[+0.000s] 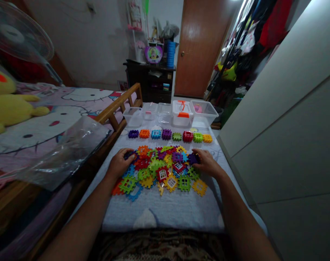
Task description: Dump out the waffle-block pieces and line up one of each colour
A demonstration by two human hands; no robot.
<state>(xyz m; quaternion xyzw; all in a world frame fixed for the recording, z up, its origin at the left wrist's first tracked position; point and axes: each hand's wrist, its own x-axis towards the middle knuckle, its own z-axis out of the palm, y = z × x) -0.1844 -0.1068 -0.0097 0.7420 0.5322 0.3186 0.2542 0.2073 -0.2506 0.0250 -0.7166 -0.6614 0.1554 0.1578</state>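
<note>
A loose pile of colourful plastic interlocking building tiles (pixel 156 166) lies on the cloth-covered table, many with square window openings. At the pile's left edge my left hand (pixel 119 162) is closed around a dark blue tile (pixel 129 155), thumb and fingers on its sides. On the opposite edge my right hand (pixel 208 163) grips a dark purple tile (pixel 193 158), its far part covered by my fingers. Behind the pile runs a row of several stacked tile sets, among them an orange stack (pixel 144 133), a purple stack (pixel 166 134) and a red stack (pixel 188 136).
Clear plastic boxes (pixel 132 117) line the table's far end, with a white-lidded box (pixel 182 115) with orange clips among them. A wooden bed rail (pixel 118 108) borders the left side, where a plastic bag (pixel 69 148) lies. A pale cabinet (pixel 284 119) stands close on the right.
</note>
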